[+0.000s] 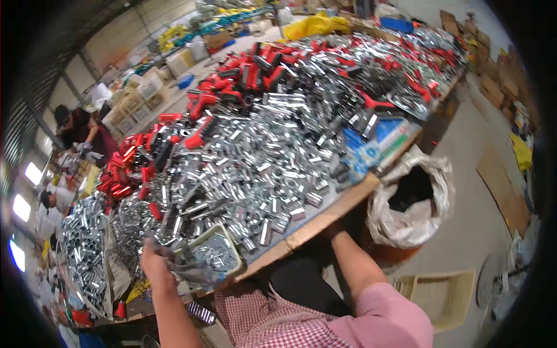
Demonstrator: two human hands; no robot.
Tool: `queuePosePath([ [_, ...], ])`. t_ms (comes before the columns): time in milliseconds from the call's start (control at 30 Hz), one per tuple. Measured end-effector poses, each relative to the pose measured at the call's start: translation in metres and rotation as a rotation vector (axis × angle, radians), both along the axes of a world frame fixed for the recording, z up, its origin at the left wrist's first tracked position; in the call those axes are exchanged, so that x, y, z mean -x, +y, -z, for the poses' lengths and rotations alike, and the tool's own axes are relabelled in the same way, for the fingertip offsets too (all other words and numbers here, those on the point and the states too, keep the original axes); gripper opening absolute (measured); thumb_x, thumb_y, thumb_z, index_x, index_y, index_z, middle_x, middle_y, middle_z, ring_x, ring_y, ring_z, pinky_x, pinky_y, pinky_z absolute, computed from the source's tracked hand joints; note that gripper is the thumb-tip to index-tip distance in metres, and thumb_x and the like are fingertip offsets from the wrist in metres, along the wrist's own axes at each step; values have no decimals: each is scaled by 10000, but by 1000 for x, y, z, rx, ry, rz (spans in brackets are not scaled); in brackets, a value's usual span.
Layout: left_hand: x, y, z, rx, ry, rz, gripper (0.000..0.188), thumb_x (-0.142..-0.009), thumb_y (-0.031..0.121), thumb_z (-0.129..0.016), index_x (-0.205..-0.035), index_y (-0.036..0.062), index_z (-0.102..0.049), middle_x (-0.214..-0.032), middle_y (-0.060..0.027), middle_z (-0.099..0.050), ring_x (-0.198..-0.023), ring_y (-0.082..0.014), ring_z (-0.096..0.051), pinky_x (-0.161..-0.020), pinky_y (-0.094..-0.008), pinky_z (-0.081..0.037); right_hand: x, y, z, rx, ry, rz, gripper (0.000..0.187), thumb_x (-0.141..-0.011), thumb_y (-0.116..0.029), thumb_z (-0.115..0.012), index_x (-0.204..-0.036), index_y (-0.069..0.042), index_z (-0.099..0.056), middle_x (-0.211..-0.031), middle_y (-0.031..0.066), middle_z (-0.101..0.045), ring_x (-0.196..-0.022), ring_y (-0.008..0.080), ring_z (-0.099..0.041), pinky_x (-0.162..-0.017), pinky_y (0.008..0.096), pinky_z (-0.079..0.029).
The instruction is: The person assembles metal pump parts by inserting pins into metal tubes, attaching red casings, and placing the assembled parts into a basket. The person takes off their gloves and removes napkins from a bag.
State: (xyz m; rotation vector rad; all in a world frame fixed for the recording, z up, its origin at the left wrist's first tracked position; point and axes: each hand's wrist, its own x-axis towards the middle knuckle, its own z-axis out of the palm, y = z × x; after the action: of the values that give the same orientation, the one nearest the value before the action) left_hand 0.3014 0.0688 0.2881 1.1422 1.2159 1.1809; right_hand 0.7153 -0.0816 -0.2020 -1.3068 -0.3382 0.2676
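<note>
My left hand [158, 261] is at the near table edge, beside a pale rectangular tray [237, 255] of small metal pins. A greyish smear spreads from its fingers over the tray's left side; whether this is a glove or something held does not show. My right arm [354, 258] reaches down to the table's front edge, and the hand at its end is hidden in shadow beneath that edge. Beyond the tray lies a wide heap of short shiny metal pieces [255, 168]. Red tool parts with dark sections [200, 132] are piled behind and left of it.
An open white sack [409, 223] stands right of the table's wooden edge [313, 223]. An empty cream crate [441, 298] sits on the floor. Blue printed packaging [377, 142] lies at the table's right side. Another person [81, 130] is at the far left.
</note>
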Motion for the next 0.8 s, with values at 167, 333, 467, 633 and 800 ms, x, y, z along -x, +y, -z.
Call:
queuePosePath([
  [167,29,-14,49,-611,873,43,614,-916,451,-537,-1286,-28,-431,-1192,-214,-489,-1092,-331,-478,-977,-452,-379,-39,66,-118,-96,72,-251,421,-964,-394,-479,-1239,-89,-570,-1191,54,-609,-1092,242,-567,-931,368,-462],
  [333,19,-74,-8,-1116,929,-112,561,-849,341,-627,-1222,-46,-468,-1218,-237,-487,-1117,-409,-443,-1002,-529,-311,0,-31,-143,-91,134,-317,435,-961,-351,-517,-1270,-46,-550,-1220,78,-597,-1128,237,-549,-955,361,-447],
  [467,28,-125,-5,-1428,758,-2,389,-793,225,-683,-1111,55,-538,-1064,-134,-557,-956,-323,-542,-916,-525,-388,21,-65,-195,-19,222,-286,453,-959,-316,-548,-1294,-12,-534,-1243,96,-586,-1156,233,-535,-973,355,-435],
  [633,-8,-186,33,-1293,347,919,167,-740,133,-720,-854,65,-619,-809,-102,-578,-746,-283,-578,-716,-397,-488,55,-177,-170,393,90,-160,437,-937,-223,-570,-1271,56,-540,-1237,147,-595,-1109,243,-555,-974,355,-419],
  [800,-38,-217,75,-1175,443,1134,396,-744,172,-719,-1096,39,-594,-1002,-153,-601,-947,-324,-593,-773,-454,-477,136,-219,-285,333,74,-555,75,-913,-107,-555,-954,-45,-542,-841,-33,-509,-790,72,-479,-687,249,-415],
])
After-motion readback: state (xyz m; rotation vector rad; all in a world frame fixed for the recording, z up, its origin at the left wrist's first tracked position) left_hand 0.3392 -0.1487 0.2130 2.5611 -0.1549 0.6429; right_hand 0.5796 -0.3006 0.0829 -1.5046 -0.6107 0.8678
